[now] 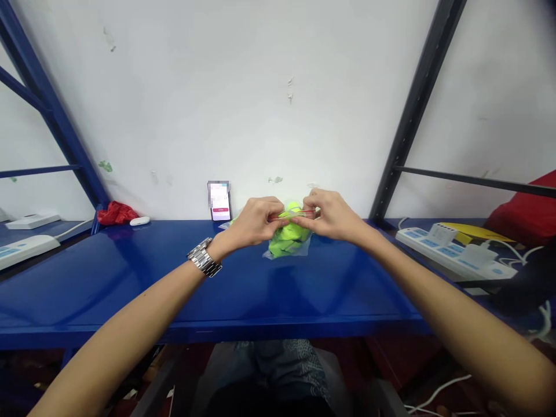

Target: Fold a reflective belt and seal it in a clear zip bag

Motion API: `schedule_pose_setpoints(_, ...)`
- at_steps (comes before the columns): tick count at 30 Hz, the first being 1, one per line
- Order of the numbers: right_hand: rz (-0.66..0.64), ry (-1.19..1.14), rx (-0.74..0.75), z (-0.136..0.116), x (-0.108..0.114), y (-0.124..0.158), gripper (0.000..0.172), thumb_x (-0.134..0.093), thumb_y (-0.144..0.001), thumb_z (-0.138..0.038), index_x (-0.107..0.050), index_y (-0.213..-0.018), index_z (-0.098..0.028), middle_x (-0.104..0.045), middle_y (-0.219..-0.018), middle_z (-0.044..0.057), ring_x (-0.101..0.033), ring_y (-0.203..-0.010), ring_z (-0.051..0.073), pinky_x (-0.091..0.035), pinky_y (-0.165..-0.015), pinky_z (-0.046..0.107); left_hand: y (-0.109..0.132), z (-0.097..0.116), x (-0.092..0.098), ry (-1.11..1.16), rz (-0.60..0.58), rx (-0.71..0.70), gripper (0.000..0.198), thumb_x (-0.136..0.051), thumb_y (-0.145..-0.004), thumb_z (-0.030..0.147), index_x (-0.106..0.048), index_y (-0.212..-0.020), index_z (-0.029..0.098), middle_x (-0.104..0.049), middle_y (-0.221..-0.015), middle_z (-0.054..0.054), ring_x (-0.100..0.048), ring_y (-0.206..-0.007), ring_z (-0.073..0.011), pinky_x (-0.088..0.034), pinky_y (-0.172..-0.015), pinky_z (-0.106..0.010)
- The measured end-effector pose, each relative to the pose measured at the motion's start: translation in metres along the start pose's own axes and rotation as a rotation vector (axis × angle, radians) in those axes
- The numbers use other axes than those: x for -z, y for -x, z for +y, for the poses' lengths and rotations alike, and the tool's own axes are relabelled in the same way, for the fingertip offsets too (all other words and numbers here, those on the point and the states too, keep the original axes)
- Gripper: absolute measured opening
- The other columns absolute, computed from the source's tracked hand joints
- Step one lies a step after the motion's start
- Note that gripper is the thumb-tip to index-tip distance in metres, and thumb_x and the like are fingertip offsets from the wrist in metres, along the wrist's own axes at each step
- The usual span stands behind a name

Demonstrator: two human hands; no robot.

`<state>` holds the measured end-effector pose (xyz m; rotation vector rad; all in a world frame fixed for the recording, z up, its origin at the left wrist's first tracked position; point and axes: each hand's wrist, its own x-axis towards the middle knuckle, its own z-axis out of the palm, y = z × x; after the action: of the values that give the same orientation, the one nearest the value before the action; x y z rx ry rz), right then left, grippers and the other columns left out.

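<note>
A clear plastic bag (289,237) filled with bright yellow-green pieces hangs just above the blue shelf (130,278), near the back wall. My left hand (256,220), with a metal watch on its wrist, pinches the bag's top edge from the left. From the right, my right hand (332,217) pinches the same top edge. The fingertips of both hands almost meet over the bag's red-lined mouth. Both hands are closed on the bag.
A phone (219,201) leans upright against the wall left of the bag. A red cloth (115,213) and a small white object (139,220) lie at the back left. White power strips (452,253) with plugs sit on the right, another (24,248) on the left. Dark metal posts (408,121) frame the shelf.
</note>
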<state>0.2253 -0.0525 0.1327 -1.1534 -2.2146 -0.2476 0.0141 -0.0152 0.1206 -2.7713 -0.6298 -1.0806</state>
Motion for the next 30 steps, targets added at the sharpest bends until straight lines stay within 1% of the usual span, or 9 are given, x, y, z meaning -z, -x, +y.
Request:
schedule_pose_setpoints(2,0.027,0.013,-0.005,0.005,-0.013,0.009,0.04,-0.064,-0.086,-0.042,-0.046,-0.06,-0.017,-0.043,-0.068,-0.001,-0.038,-0.06,0.01,-0.026,-0.059,0.025,0.006,-0.004,-0.008,-0.015,-0.008,-0.037,0.034,-0.056,-0.089,0.022,-0.039,-0.06,0.018,-0.047,-0.068,0.0,-0.039,-0.058,-0.0096,-0.03,-0.055,-0.026)
schedule_pose_setpoints(5,-0.034,0.006,0.039,0.014,-0.029,0.027,0.044,-0.063,-0.088,-0.047,-0.048,-0.059,-0.017,-0.039,-0.064,-0.002,-0.036,-0.06,0.011,-0.025,-0.058,0.025,0.02,-0.009,-0.019,-0.04,-0.052,-0.061,0.026,-0.058,-0.09,0.024,-0.046,-0.067,0.017,-0.043,-0.074,-0.001,-0.039,-0.062,-0.0111,-0.031,-0.055,-0.026)
schedule_pose_setpoints(8,-0.068,0.025,0.141,0.02,-0.036,0.041,0.036,-0.066,-0.086,-0.048,-0.059,-0.07,-0.016,-0.04,-0.068,0.0,-0.037,-0.063,0.013,-0.027,-0.059,0.025,0.031,-0.008,-0.021,-0.081,-0.125,-0.074,0.013,-0.062,-0.089,0.028,-0.056,-0.096,0.018,-0.043,-0.081,-0.002,-0.04,-0.068,-0.0138,-0.035,-0.058,-0.026)
schedule_pose_setpoints(12,-0.049,0.054,0.189,0.016,-0.036,0.049,0.031,-0.062,-0.089,-0.045,-0.063,-0.09,-0.015,-0.046,-0.08,0.004,-0.042,-0.066,0.014,-0.033,-0.06,0.026,0.036,0.0,-0.015,-0.108,-0.224,-0.089,0.04,-0.057,-0.093,0.023,-0.045,-0.131,0.02,-0.045,-0.093,-0.005,-0.044,-0.074,-0.0157,-0.04,-0.064,-0.028)
schedule_pose_setpoints(17,0.01,0.108,0.153,0.001,-0.034,0.055,0.034,-0.052,-0.093,-0.042,-0.055,-0.112,-0.013,-0.05,-0.092,0.01,-0.046,-0.071,0.017,-0.041,-0.065,0.031,0.035,0.004,-0.011,-0.082,-0.179,-0.073,0.046,-0.06,-0.092,0.029,-0.042,-0.132,0.015,-0.051,-0.103,-0.009,-0.05,-0.085,-0.0187,-0.044,-0.073,-0.031)
schedule_pose_setpoints(20,-0.028,0.108,0.196,-0.005,-0.035,0.057,0.035,-0.046,-0.097,-0.035,-0.048,-0.124,-0.013,-0.049,-0.097,0.012,-0.047,-0.076,0.019,-0.044,-0.072,0.034,0.035,0.0,-0.012,-0.06,-0.131,-0.069,0.049,-0.065,-0.089,0.037,-0.045,-0.128,0.014,-0.053,-0.1,-0.008,-0.051,-0.083,-0.0179,-0.045,-0.071,-0.03)
schedule_pose_setpoints(24,-0.174,-0.005,0.231,-0.006,-0.035,0.053,0.02,-0.04,-0.099,-0.027,-0.054,-0.105,-0.015,-0.048,-0.091,0.009,-0.045,-0.074,0.017,-0.041,-0.069,0.032,0.036,-0.002,-0.017,-0.02,-0.102,-0.049,0.043,-0.07,-0.085,0.03,-0.05,-0.119,0.015,-0.056,-0.094,-0.004,-0.053,-0.082,-0.0167,-0.044,-0.07,-0.028)
schedule_pose_setpoints(27,-0.303,-0.102,0.159,-0.007,-0.034,0.044,0.025,-0.041,-0.099,-0.03,-0.05,-0.08,-0.017,-0.047,-0.081,0.004,-0.043,-0.067,0.014,-0.036,-0.064,0.029,0.037,-0.001,-0.02,0.0,-0.094,-0.021,0.035,-0.07,-0.083,0.022,-0.053,-0.113,0.017,-0.057,-0.091,-0.003,-0.054,-0.081,-0.016,-0.044,-0.07,-0.028)
schedule_pose_setpoints(30,-0.414,-0.136,0.083,-0.007,-0.032,0.036,0.032,-0.045,-0.097,-0.027,-0.041,-0.067,-0.019,-0.04,-0.067,-0.001,-0.037,-0.06,0.011,-0.03,-0.059,0.028,0.037,0.002,-0.02,0.021,-0.104,-0.003,0.032,-0.071,-0.082,0.022,-0.055,-0.11,0.016,-0.059,-0.091,-0.004,-0.056,-0.081,-0.0158,-0.045,-0.071,-0.028)
